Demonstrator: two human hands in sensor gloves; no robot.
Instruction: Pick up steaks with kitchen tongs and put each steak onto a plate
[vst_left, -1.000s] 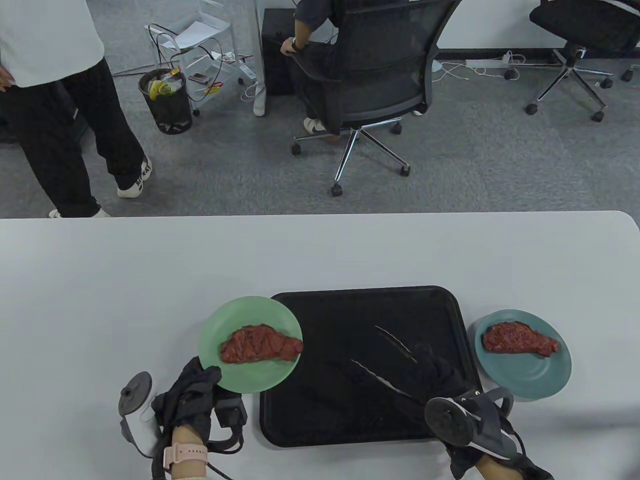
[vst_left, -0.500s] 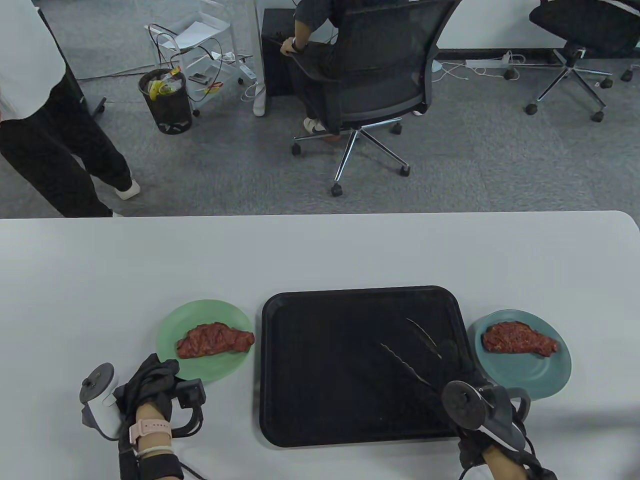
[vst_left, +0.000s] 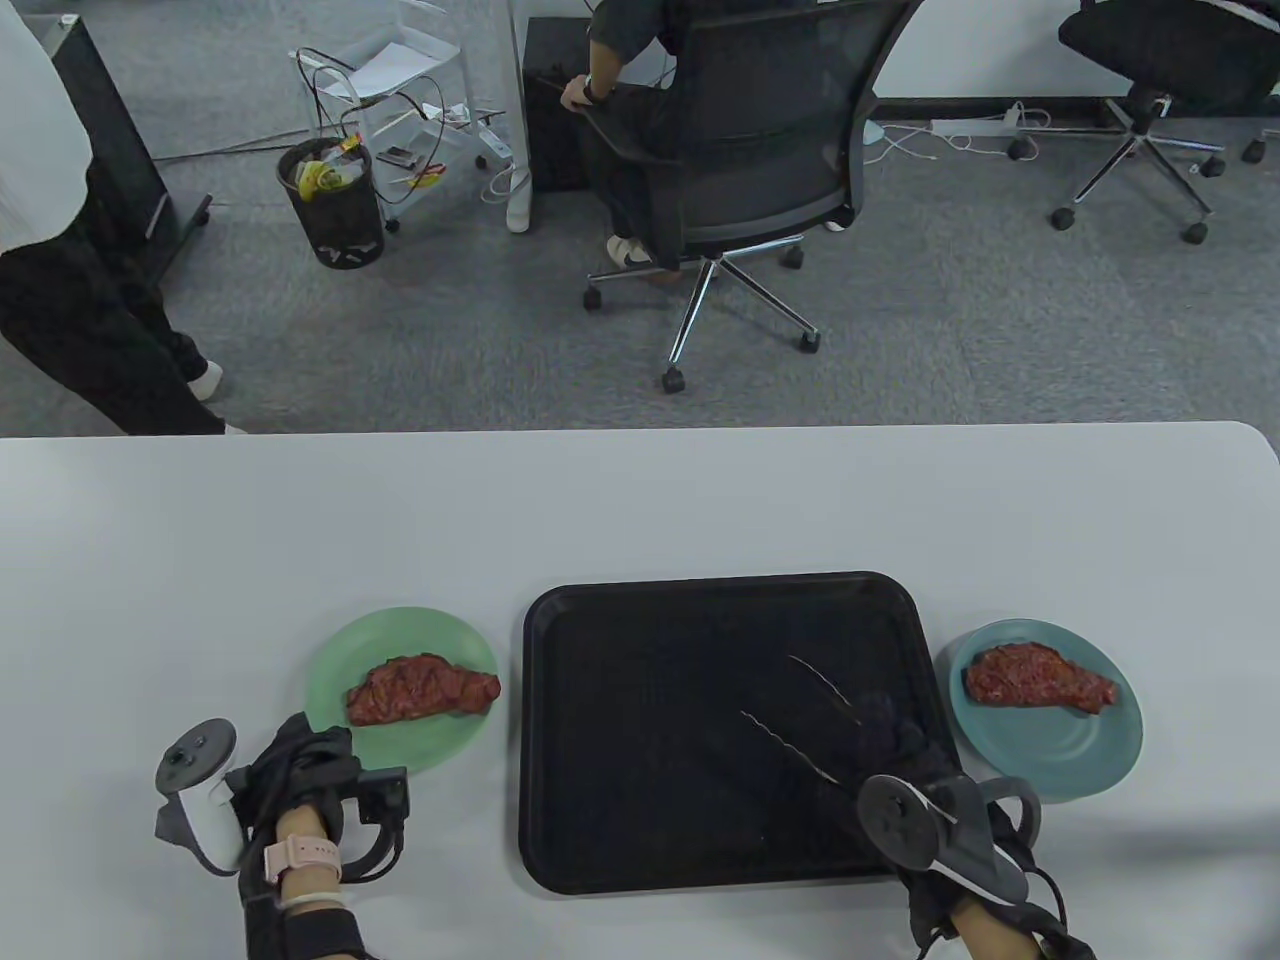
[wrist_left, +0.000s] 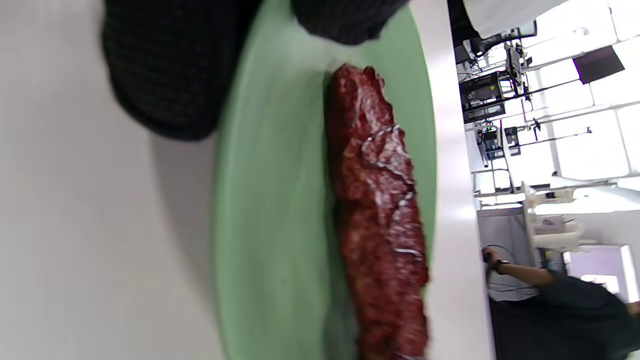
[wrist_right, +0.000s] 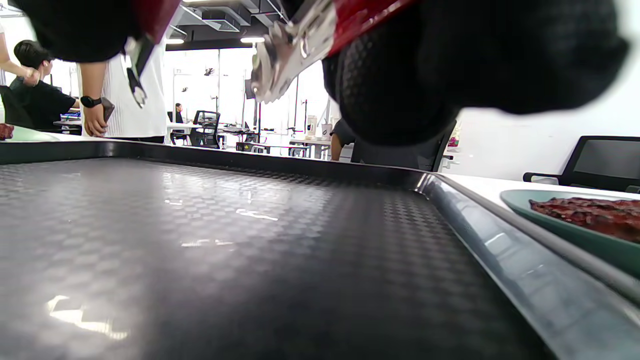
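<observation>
Steaks (vst_left: 423, 690) (vst_left: 1040, 677) are lying on both plates; the right grip (vst_left: 900, 745) is holding open tongs (vst_left: 800, 720), probably putting them down.

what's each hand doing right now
Left hand: grips the rim of the round green plate.
Right hand: holds the metal kitchen tongs, tips apart over the black tray.

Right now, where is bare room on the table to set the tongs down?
Bare: the black tray floor left of the tongs, and the white table beyond tray and plates. Crowded: the gap between tray and blue plate, beside the right hand, is narrow.
</observation>
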